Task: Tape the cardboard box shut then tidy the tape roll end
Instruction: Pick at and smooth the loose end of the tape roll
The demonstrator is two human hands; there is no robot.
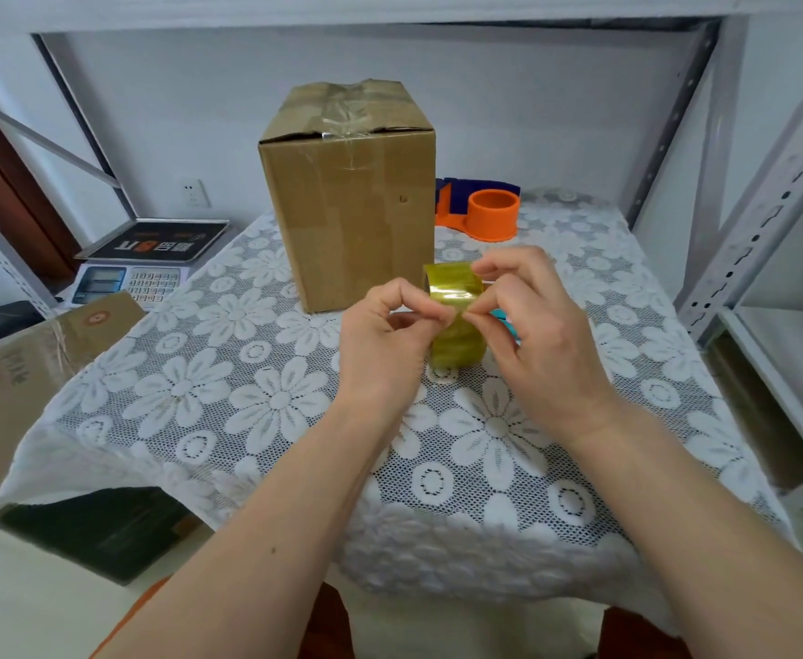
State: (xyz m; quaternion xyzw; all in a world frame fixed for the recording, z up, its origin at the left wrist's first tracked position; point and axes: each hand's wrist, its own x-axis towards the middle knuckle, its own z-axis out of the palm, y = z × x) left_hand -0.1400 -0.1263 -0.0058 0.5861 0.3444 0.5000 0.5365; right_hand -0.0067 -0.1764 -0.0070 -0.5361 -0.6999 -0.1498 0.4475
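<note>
A brown cardboard box [349,202] stands upright at the back of the table, its top flaps held by clear tape that runs down the front. In front of it, above the cloth, both hands hold a yellowish clear tape roll [456,321]. My right hand [527,325] grips the roll from the right, covering its core. My left hand [385,335] pinches the loose tape end at the roll's left edge, thumb and forefinger tips pressed together and touching my right fingertips.
A white lace cloth [256,401] covers the table. An orange and blue tape dispenser [482,209] sits behind the box on the right. A scale with keypad [138,264] and flattened cardboard [33,368] lie to the left. Metal shelving [765,206] rises on the right.
</note>
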